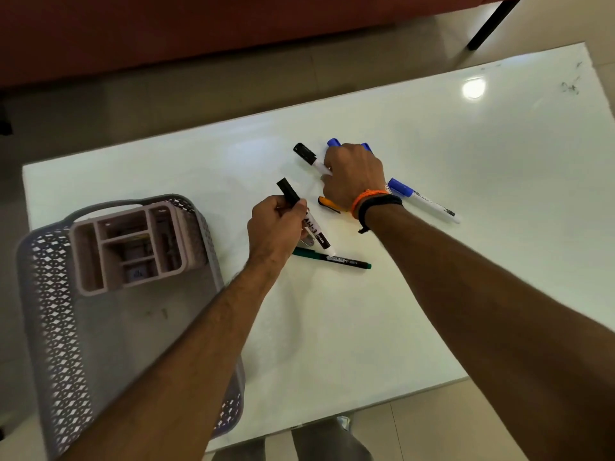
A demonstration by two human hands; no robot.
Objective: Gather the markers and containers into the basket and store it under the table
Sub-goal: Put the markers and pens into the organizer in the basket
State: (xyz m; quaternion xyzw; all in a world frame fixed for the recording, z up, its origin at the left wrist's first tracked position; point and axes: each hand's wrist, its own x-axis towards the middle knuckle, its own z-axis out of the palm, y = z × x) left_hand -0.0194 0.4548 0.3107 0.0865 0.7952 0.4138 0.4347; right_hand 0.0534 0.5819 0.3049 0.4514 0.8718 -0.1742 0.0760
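Markers: light, stiff, slick barrels; grip mid-barrel. Left hand (276, 224) fingers closed round black-capped marker (307, 221). Right hand (352, 174) fingers curled over another marker (307, 156); grip unclear. Basket (43, 294) left of both.

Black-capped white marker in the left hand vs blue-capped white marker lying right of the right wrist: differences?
The black-capped white marker is gripped in the left hand; the blue-capped white marker lies free on the white table. Caps differ: black versus blue. The black-capped one's barrel looks thicker, with a dark band; the blue-capped one looks slimmer. Both have white barrels and are capped.
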